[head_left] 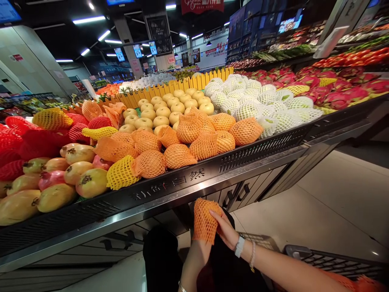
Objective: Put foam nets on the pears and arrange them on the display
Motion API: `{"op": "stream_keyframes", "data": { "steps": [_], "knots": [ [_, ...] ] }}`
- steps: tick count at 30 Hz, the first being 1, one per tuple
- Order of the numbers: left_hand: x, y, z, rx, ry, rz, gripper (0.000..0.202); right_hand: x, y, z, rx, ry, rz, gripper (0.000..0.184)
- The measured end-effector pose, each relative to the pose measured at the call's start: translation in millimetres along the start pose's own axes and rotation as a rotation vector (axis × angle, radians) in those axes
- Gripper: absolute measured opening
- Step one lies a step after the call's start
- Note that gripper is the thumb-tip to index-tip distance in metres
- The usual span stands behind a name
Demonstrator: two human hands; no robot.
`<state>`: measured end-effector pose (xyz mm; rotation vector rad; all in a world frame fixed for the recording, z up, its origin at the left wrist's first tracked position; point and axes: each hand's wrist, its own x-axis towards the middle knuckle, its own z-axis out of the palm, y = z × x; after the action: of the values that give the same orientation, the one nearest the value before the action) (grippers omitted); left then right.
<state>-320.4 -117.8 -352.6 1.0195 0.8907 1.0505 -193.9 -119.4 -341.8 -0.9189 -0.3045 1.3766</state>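
An orange foam fruit net (203,225) is held low in front of the display, over my knees. My left hand (203,250) reaches up into it from below, so the net covers its fingers; whether they grip a fruit inside is hidden. On the right side of the net, my right hand (224,225) has its fingers and thumb closed against the mesh. The top of the net bulges roundly. Just beyond, at the display's front, lie several fruits in orange foam nets (179,156), with bare round yellow-brown pears (161,111) behind them.
A black slatted rim (258,148) edges the display. Pomegranates (91,182) lie at left, one yellow foam net (121,172) beside them. White-netted fruits (249,107) and dragon fruits (334,97) fill the right. A dark basket (322,259) stands at lower right, orange netting inside.
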Motion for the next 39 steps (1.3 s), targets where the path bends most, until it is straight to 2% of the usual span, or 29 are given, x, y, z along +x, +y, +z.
{"op": "stream_keyframes", "data": {
  "steps": [2, 3, 4, 5, 7, 8, 10, 12, 15, 17, 21, 25, 26, 27, 29, 31, 35, 39],
  "knots": [
    [-4, 10, -10.9, 0.153, -0.147, 0.012, 0.023, 8, -7, -5, -0.042, 0.051, -0.148, 0.064],
    [-4, 13, -16.2, 0.217, -0.171, 0.038, 0.020, 11, -11, -8, -0.077, 0.065, -0.219, 0.065],
    [-2, 15, -20.5, 0.238, -0.123, 0.080, 0.017, 13, -14, -10, -0.116, 0.069, -0.287, 0.065],
    [1, 15, -23.1, 0.196, -0.004, 0.124, 0.017, 14, -17, -12, -0.158, 0.058, -0.348, 0.065],
    [8, 13, -21.9, -0.063, 0.266, 0.113, 0.022, 12, -18, -13, -0.231, 0.020, -0.443, 0.068],
    [11, 12, -18.1, -0.233, 0.325, 0.038, 0.029, 9, -16, -13, -0.261, 0.000, -0.481, 0.072],
    [12, 14, -5.9, -0.532, 0.280, -0.187, 0.042, 0, -9, -8, -0.307, -0.037, -0.532, 0.084],
    [9, 19, 7.6, -0.688, 0.201, -0.344, 0.049, -10, 0, -1, -0.350, -0.081, -0.549, 0.095],
    [1, 28, 19.4, -0.736, 0.247, -0.353, 0.043, -23, 14, 8, -0.446, -0.177, -0.519, 0.107],
    [0, 31, 19.7, -0.733, 0.262, -0.377, 0.043, -28, 21, 9, -0.527, -0.211, -0.507, 0.106],
    [3, 30, 12.6, -0.737, 0.249, -0.447, 0.042, -30, 24, 3, -0.677, -0.248, -0.532, 0.089],
    [2, 22, 9.5, -0.624, 0.242, -0.354, 0.037, -24, 12, 3, -0.629, -0.279, -0.508, 0.107],
    [0, 20, 10.0, -0.577, 0.238, -0.324, 0.039, -21, 8, 5, -0.579, -0.256, -0.485, 0.104],
    [-2, 19, 11.0, -0.531, 0.238, -0.301, 0.044, -19, 4, 6, -0.535, -0.223, -0.457, 0.093],
    [-5, 15, 14.3, -0.451, 0.257, -0.260, 0.055, -14, -3, 9, -0.472, -0.146, -0.414, 0.056],
    [-6, 14, 18.6, -0.390, 0.276, -0.197, 0.060, -10, -7, 10, -0.428, -0.081, -0.428, 0.032],
    [-5, 14, 24.0, -0.337, 0.290, -0.095, 0.063, -11, -7, 9, -0.381, -0.038, -0.475, 0.023],
    [-6, 14, 22.6, -0.420, 0.283, -0.087, 0.068, -21, -6, 12, -0.391, -0.077, -0.511, 0.022]
  ]
}}
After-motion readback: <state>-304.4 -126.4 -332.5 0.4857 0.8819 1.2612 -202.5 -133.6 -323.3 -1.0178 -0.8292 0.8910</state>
